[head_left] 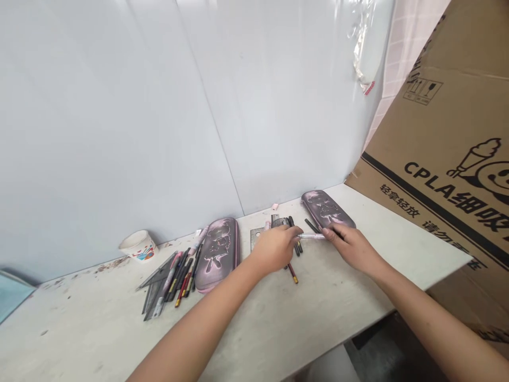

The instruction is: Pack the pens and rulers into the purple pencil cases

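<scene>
A pale pinkish pen (313, 236) spans the gap between my two hands. My left hand (277, 247) is closed on its left end, above several black pencils or pens (298, 246), a dark red pencil (293, 273) and dark see-through rulers (255, 237). At the pen's other end, the fingers of my right hand (347, 245) pinch it. Just behind that hand lies a dark purple-grey pencil case (324, 206) with a raised figure on its lid. A similar case (218, 252), closed, rests to the left of my left hand.
Left of the nearer case lies a pile of pens, pencils and rulers (170, 278). A paper cup (139, 245) stands by the wall (119, 132). A large cardboard box (437, 159) leans at the right. The table's front edge (358, 333) runs below my right arm.
</scene>
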A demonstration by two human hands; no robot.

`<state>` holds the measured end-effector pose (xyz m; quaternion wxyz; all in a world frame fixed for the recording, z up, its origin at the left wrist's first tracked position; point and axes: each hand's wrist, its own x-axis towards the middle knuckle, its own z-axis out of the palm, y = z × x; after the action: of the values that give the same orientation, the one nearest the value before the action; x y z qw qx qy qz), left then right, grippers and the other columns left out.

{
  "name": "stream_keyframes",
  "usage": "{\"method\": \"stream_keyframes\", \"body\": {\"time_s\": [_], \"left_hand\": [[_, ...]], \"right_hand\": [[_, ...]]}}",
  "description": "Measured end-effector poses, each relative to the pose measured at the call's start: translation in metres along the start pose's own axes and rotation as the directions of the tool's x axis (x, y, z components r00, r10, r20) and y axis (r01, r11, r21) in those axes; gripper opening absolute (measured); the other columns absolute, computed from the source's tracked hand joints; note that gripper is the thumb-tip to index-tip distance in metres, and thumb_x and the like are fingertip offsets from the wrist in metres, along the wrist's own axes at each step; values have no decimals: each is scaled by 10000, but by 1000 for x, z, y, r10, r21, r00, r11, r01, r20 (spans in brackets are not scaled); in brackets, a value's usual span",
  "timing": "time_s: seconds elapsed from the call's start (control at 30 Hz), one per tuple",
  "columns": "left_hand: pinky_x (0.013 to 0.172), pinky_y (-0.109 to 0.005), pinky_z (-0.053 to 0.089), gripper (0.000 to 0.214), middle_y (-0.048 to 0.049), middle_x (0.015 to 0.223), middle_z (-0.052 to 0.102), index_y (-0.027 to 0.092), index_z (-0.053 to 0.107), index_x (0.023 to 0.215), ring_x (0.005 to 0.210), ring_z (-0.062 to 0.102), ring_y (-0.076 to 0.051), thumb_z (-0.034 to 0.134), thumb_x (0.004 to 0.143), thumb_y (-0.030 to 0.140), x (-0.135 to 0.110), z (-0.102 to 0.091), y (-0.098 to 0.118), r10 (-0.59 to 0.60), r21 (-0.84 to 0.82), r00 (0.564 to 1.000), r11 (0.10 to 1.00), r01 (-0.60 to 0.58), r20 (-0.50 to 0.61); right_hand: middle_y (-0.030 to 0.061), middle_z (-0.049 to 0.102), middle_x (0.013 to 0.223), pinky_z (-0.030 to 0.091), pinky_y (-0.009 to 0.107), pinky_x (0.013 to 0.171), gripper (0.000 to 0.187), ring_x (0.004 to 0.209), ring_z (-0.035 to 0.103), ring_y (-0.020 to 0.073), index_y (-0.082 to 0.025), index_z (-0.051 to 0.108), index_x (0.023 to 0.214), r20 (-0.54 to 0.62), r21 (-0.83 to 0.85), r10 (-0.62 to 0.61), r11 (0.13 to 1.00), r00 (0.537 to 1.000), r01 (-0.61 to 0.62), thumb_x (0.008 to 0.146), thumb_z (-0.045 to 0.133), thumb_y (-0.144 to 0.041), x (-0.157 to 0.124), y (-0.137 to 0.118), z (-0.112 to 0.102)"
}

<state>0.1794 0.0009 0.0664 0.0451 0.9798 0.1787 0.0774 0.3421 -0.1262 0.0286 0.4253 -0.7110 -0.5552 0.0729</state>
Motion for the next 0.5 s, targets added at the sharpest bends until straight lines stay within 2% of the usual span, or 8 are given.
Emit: {"method": "stream_keyframes", "body": {"time_s": [0.13, 0.3, 0.43, 0.5], "left_hand": [[600, -259, 370, 295, -19, 779, 632, 230, 578, 914, 704, 569, -172, 307, 900, 347, -8, -5, 9, -42, -112, 999, 993, 45, 25], [580, -249, 332, 285, -24, 751, 618, 211, 565, 838, 673, 550, -164, 323, 890, 351, -15, -9, 20, -77, -90, 997, 993, 76, -12], [569, -245, 319, 281, -15, 734, 610, 211, 550, 821, 668, 546, -162, 309, 894, 336, -17, -6, 23, -71, -138, 997, 988, 69, -7], [567, -242, 316, 277, -14, 733, 605, 208, 548, 824, 666, 545, -159, 310, 893, 332, -18, -5, 23, -79, -161, 997, 984, 77, -6]], "right_hand": [[29, 638, 826, 397, 264, 662, 282, 747, 565, 162, -198, 559, 854, -102, 1, -84, 996, 991, 85, 873, 390, -422, -13, -5, -4], [21, 622, 666, 393, 272, 603, 383, 643, 568, 164, -195, 574, 733, -12, -1, -12, 1000, 1000, 12, 884, 350, -466, -20, -5, -10], [52, 636, 910, 426, 297, 736, 234, 851, 580, 182, -204, 555, 900, -46, 30, -164, 986, 985, 165, 873, 409, -385, -25, -9, -16], [51, 627, 934, 439, 295, 725, 224, 850, 580, 176, -213, 534, 975, 2, 74, -161, 984, 987, 160, 861, 434, -378, -26, -11, -19]]}}
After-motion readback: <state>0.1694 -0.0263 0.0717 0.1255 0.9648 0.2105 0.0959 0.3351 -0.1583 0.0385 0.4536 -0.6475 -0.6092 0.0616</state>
